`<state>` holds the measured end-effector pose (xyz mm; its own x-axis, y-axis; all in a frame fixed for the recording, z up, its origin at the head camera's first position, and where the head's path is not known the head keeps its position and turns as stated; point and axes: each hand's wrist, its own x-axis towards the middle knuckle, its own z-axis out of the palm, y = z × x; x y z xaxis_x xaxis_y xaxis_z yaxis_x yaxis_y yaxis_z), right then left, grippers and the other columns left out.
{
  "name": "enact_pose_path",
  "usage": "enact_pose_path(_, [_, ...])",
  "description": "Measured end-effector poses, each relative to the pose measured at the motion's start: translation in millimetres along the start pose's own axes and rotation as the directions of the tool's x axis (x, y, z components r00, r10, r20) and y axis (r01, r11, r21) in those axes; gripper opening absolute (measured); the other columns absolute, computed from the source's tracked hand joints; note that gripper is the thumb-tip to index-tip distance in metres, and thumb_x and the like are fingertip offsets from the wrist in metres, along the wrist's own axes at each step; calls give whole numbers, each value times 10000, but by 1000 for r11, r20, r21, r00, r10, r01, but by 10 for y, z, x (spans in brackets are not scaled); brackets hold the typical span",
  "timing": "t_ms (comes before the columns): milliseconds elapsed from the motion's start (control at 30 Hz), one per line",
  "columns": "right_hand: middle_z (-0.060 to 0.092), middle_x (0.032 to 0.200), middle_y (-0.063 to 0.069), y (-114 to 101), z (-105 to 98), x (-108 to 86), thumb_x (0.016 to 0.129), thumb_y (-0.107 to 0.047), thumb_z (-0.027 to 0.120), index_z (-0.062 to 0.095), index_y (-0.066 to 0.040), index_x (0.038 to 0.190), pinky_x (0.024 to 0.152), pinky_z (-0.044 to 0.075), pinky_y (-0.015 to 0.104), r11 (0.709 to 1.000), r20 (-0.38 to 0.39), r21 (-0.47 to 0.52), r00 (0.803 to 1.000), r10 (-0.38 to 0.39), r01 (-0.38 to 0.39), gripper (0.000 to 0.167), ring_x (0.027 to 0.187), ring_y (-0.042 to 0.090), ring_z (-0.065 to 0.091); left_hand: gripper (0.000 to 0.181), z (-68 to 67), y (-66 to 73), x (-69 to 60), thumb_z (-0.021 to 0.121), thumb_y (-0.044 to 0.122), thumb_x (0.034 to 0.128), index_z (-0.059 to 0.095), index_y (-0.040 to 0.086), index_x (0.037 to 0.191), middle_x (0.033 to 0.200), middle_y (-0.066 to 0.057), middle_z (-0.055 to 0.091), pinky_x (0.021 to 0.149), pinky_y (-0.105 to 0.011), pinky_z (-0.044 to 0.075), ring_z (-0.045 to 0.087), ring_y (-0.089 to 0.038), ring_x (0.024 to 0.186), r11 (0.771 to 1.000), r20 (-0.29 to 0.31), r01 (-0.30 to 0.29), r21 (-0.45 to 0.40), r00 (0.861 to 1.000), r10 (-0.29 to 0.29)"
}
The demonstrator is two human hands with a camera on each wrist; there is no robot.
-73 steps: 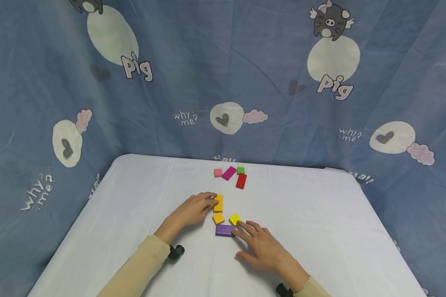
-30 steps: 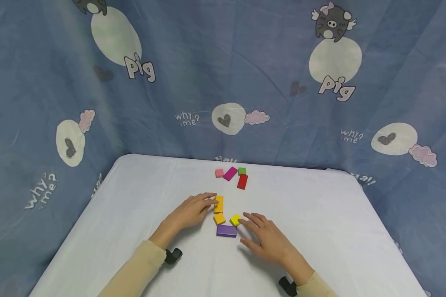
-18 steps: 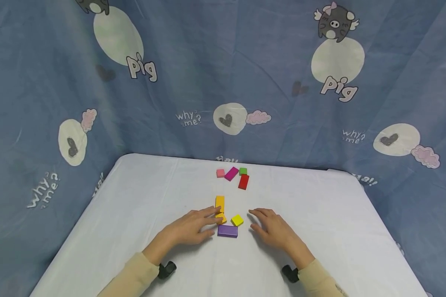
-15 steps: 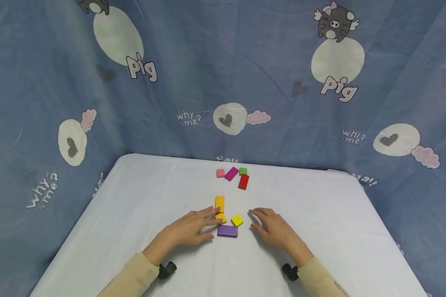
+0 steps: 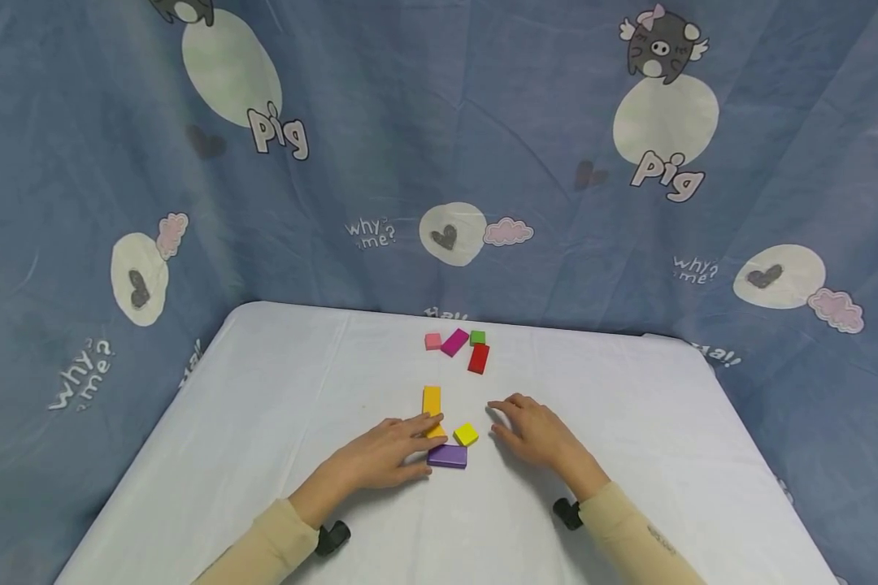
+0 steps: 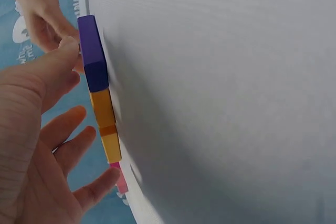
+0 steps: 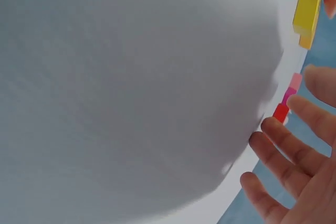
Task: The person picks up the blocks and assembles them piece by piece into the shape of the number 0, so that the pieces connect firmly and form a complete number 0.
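Observation:
My left hand [image 5: 382,457] reaches in from the left with fingers extended over the small orange block [image 5: 436,431], partly hiding it. Its thumb lies by the near left end of the purple block [image 5: 447,457]; whether it touches is unclear. The long orange block [image 5: 432,398] lies upright in the head view, just beyond the small one. To the right of these sits a yellow block [image 5: 466,435], set askew behind the purple block. My right hand [image 5: 545,435] hovers right of the yellow block, apart from it, fingers spread and holding nothing, as the right wrist view also shows.
Farther back lie a pink block [image 5: 433,341], a magenta block [image 5: 454,342], a green block [image 5: 478,337] and a red block [image 5: 479,358]. A white cloth covers the table [image 5: 629,439]; a blue patterned curtain [image 5: 380,154] hangs behind.
My right hand has drawn away from the yellow and purple blocks, then shifted slightly farther forward. My left hand has come back from the long orange block to the small one. The blocks look unmoved.

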<state>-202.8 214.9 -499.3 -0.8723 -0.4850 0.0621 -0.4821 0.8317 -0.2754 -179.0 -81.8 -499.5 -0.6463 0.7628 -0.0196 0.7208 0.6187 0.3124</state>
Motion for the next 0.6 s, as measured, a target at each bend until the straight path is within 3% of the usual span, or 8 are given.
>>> enact_pose_path(133, [601, 1112, 54, 26, -16, 116, 934, -290, 661, 636, -149, 1295, 857, 520, 388, 1000, -10, -6, 1000, 5, -5, 388, 932, 189, 593, 509, 19, 0, 1, 614, 381, 957, 536, 191, 1423, 1533, -40, 388, 1049, -485, 378, 357, -210, 1398, 1000, 2, 8, 3, 1000, -8])
enact_pose_path(267, [584, 1243, 79, 41, -14, 242, 935, -308, 658, 600, -165, 1337, 954, 484, 433, 1000, 11, -16, 1000, 19, -18, 431, 1106, 239, 576, 490, 19, -13, -7, 603, 378, 963, 551, 184, 1410, 1529, -56, 392, 1051, -488, 371, 351, -211, 1401, 1000, -9, 0, 8, 1000, 0])
enact_pose_path(400, [476, 1436, 91, 62, 1, 359, 943, -344, 641, 512, -185, 1424, 1035, 404, 497, 999, 50, -20, 998, 49, -48, 523, 1295, 289, 463, 484, 17, -26, -20, 613, 393, 953, 561, 219, 1403, 1528, -49, 394, 1055, -491, 363, 353, -206, 1399, 1000, -21, -6, 4, 1000, 6])
enact_pose_path(600, [360, 1536, 91, 114, 24, 470, 949, -356, 627, 387, -156, 1508, 1047, 387, 503, 997, 67, -47, 996, 62, -59, 640, 1334, 322, 422, 480, -4, -14, -35, 629, 415, 938, 577, 253, 1387, 1533, -16, 388, 1068, -496, 349, 326, -183, 1413, 998, 2, -8, -68, 1000, 8])
